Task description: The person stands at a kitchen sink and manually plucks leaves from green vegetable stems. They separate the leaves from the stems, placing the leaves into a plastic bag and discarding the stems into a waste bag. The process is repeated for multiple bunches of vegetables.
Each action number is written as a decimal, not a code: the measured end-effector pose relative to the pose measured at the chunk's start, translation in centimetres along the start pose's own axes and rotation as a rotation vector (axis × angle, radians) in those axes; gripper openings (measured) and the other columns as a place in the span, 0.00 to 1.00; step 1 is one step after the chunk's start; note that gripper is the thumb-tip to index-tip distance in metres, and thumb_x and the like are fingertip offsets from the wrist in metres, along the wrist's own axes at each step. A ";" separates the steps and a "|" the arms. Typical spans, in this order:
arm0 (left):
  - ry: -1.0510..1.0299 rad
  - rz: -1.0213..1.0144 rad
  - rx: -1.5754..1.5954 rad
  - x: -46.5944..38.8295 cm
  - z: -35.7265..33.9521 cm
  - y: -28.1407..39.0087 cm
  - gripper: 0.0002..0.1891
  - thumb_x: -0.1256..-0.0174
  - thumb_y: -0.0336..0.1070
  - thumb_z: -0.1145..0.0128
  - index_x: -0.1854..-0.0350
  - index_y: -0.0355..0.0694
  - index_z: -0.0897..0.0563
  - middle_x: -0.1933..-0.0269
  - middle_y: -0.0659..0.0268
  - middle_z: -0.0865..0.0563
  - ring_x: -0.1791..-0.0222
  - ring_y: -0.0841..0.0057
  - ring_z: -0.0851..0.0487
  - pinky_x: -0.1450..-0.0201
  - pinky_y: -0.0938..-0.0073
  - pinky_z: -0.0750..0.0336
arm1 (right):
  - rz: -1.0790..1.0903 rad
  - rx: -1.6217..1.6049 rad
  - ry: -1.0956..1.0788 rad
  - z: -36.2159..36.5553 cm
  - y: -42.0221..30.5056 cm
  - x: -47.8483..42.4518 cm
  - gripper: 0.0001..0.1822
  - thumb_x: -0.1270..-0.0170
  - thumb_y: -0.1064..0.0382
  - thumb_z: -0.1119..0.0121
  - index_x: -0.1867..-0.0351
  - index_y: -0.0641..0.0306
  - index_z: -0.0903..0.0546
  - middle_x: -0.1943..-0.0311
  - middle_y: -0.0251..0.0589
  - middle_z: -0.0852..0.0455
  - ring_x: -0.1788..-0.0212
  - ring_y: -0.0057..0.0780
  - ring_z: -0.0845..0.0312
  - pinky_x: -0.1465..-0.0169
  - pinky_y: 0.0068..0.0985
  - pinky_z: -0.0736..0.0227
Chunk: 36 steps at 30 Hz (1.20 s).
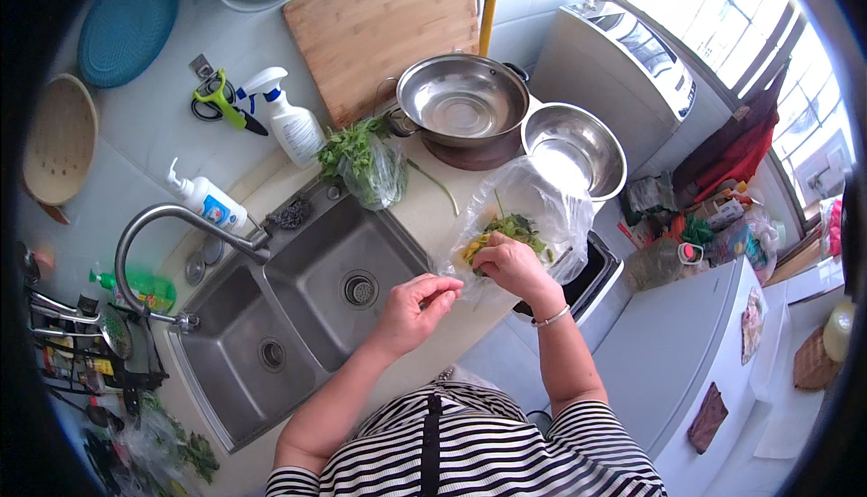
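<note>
My right hand [516, 265], with a bracelet at the wrist, reaches over a clear plastic bag [572, 202] spread on the counter. Its fingers are bent close together above green and yellowed leaves [518, 227] lying on the bag; whether they grip any is hidden. My left hand [414, 314] hovers near the counter's front edge beside the sink, thumb and fingertips drawn together, with nothing visible between them. Behind the sink stands a bunch of leafy greens [359, 155], partly wrapped in clear plastic. A loose green stem [433, 185] lies between this bunch and the open bag.
Left of me is a double-bowl steel sink [308, 300] with a curved faucet [162, 211]. A two-handled steel pan [464, 100] and a steel bowl [576, 144] stand behind the bag. A spray bottle [294, 124] stands near the wall. A dark-lined bin [596, 270] sits below the counter's right end.
</note>
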State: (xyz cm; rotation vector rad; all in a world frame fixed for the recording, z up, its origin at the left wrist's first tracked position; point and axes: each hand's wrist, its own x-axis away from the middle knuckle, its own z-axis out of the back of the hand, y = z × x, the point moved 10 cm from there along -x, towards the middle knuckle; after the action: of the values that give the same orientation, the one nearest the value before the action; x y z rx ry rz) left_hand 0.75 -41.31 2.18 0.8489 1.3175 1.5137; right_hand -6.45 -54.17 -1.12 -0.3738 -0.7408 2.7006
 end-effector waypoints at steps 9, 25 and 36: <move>-0.028 0.073 -0.480 -4.2 -4.1 1.3 0.13 0.42 0.40 0.39 0.60 0.36 0.17 0.67 0.58 0.15 0.73 0.67 0.17 0.68 0.69 0.24 | -0.019 -0.246 0.294 5.3 -0.8 2.3 0.04 0.48 0.69 0.37 0.69 0.60 0.17 0.70 0.41 0.21 0.66 0.40 0.22 0.63 0.31 0.26; -0.046 -0.172 -0.252 -5.6 -6.4 6.8 0.08 0.44 0.29 0.43 0.79 0.32 0.23 0.84 0.62 0.29 0.83 0.85 0.31 0.79 0.75 0.35 | -0.319 -0.004 0.703 7.0 4.5 4.8 0.04 0.47 0.70 0.42 0.71 0.60 0.18 0.74 0.43 0.20 0.73 0.44 0.22 0.69 0.35 0.26; -0.031 -0.176 -0.538 -9.5 -3.8 4.2 0.10 0.42 0.36 0.39 0.63 0.34 0.17 0.71 0.62 0.17 0.77 0.74 0.18 0.71 0.74 0.25 | -0.373 -0.189 0.645 4.7 6.8 1.3 0.09 0.46 0.63 0.39 0.67 0.63 0.14 0.71 0.51 0.17 0.68 0.47 0.19 0.61 0.36 0.24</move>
State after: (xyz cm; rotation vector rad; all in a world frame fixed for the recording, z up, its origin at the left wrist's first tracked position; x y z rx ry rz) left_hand -0.44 -51.49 6.24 0.3984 0.8679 1.5966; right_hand -10.80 -61.36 -1.02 -0.9813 -0.7662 1.9891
